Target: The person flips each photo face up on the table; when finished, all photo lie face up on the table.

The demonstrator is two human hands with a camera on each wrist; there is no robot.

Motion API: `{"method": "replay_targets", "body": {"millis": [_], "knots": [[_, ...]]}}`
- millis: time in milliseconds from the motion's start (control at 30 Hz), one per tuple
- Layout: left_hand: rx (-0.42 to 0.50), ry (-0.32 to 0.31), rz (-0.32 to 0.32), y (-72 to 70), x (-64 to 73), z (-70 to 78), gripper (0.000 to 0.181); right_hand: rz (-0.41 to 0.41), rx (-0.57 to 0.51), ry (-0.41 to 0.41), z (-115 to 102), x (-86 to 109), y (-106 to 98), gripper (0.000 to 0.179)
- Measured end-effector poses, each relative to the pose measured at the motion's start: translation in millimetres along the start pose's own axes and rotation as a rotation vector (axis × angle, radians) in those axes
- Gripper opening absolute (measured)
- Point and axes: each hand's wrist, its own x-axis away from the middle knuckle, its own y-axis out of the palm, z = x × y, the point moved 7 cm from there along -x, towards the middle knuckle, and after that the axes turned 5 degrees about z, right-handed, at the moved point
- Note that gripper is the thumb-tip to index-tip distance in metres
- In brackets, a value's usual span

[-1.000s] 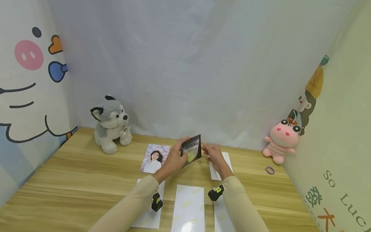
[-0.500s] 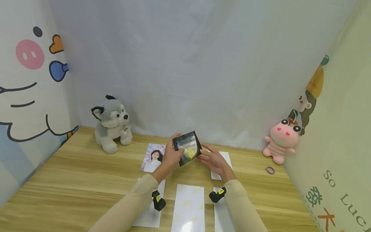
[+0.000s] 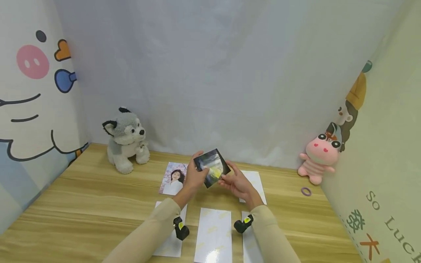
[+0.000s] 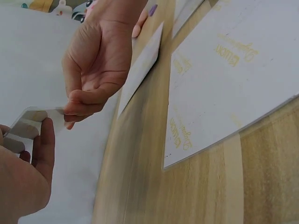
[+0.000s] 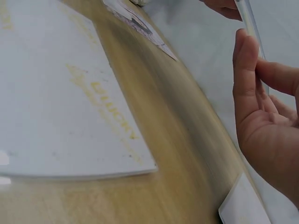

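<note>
In the head view both hands hold a small photo print with a yellow patch above the table. A second dark print shows behind it, slightly fanned out. The left hand grips the left side, its thumb on the front face and its fingers behind. My right hand pinches the lower right edge. In the left wrist view the glossy back reflects the left fingers. From the right wrist the print appears edge-on between thumb and fingers of the right hand.
A portrait photo lies face up at the table's back. Several white sheets with yellow print, one in front and one behind the right hand, lie flat. A plush husky, a pink plush toy and a purple ring sit around.
The prints have turned from nearly edge-on to facing me and shifted slightly left. The right hand has moved from beside the edge to pinching the lower right; the prints now fan apart.
</note>
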Motion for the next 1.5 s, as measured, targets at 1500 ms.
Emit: {"method": "replay_targets", "body": {"millis": [1500], "knots": [[-0.349,-0.106,-0.479,-21.8,2.7,-24.8,0.065,0.186,0.523,-0.087,-18,-3.7,-30,0.069]]}}
